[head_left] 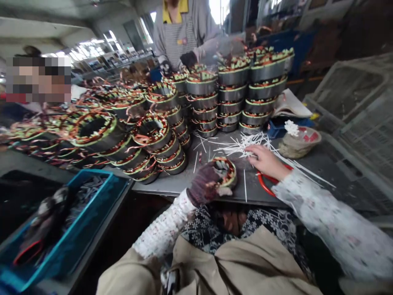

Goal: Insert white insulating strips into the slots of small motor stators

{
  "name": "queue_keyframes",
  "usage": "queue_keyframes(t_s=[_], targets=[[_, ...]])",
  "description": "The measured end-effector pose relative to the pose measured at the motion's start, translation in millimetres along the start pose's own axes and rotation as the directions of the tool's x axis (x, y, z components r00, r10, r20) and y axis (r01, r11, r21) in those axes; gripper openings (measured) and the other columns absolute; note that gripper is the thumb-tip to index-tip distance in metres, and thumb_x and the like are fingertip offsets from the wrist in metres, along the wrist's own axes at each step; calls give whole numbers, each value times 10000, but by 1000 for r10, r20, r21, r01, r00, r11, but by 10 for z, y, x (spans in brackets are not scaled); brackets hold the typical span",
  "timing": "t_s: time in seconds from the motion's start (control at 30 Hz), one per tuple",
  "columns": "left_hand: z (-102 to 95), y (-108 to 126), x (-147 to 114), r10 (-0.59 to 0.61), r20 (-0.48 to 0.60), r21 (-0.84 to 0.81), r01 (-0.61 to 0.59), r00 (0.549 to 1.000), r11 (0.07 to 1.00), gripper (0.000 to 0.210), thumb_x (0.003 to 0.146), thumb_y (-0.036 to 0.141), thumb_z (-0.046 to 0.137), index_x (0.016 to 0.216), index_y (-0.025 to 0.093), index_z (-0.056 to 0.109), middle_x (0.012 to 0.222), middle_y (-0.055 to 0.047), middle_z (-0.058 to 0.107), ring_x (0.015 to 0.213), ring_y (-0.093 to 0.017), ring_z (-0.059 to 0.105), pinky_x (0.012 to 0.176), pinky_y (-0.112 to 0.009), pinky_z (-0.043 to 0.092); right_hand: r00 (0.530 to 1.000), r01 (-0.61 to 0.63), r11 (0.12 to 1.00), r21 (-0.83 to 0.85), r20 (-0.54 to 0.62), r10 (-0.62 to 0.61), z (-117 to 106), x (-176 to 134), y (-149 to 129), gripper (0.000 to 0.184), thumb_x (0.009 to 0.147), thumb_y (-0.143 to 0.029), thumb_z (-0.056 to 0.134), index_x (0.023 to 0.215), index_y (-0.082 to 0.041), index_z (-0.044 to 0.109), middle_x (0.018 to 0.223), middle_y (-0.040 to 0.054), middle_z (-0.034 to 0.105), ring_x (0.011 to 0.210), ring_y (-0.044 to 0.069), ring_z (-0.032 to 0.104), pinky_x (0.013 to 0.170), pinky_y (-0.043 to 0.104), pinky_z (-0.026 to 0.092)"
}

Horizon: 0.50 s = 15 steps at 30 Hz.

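Observation:
My left hand [204,185], in a dark knitted glove, grips a motor stator [230,177] by its left side at the table's front edge. The stator has copper windings and a pale green rim around its open middle. To the right, my bare right hand [265,160] is at a loose pile of thin white strips [239,144], its fingertips drawn together on some of them. How many strips are between the fingers is too small to tell. Red-handled scissors [264,185] lie partly under my right wrist.
Stacked stators [201,102] line the back and left of the table [159,186]. A round bowl [296,143] stands right of the strips, near plastic crates [353,90]. A blue tray [89,209] sits at the lower left. A co-worker [184,37] stands behind the stacks.

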<state>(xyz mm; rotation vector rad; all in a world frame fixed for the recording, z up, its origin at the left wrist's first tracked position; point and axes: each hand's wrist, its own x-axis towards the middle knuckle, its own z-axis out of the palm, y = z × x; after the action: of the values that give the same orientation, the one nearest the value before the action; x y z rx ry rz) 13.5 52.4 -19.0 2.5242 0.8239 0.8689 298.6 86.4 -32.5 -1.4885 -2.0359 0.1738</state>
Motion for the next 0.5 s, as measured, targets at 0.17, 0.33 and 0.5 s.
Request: queue_keyframes(t_s=[0.17, 0.33, 0.5], targets=[[42, -41, 192, 191, 68, -169, -178, 979, 969, 482, 913, 672, 630, 1031, 224, 763, 1039, -71, 818, 1123, -260, 752, 1225, -511, 472, 986, 83, 949, 304, 113, -123, -108, -435, -311, 385, 982, -314, 516, 1294, -253, 733, 968, 88, 734, 800, 216, 719, 687, 353, 623], [133, 75, 164, -152, -290, -441, 9, 945, 898, 595, 1049, 663, 368, 970, 211, 747, 811, -40, 787, 755, -187, 768, 862, -399, 657, 967, 247, 916, 317, -21, -254, -109, -612, -531, 263, 998, -318, 544, 999, -248, 797, 909, 92, 763, 820, 218, 744, 732, 345, 622], [201, 338, -239, -422, -618, -409, 186, 663, 893, 389, 1069, 522, 471, 1283, 249, 646, 1138, -62, 767, 1041, -204, 756, 991, -416, 618, 982, -105, 811, 576, -70, 177, -61, -569, -521, 400, 933, -590, 632, 821, -216, 723, 722, 63, 743, 639, 204, 706, 605, 330, 590]])
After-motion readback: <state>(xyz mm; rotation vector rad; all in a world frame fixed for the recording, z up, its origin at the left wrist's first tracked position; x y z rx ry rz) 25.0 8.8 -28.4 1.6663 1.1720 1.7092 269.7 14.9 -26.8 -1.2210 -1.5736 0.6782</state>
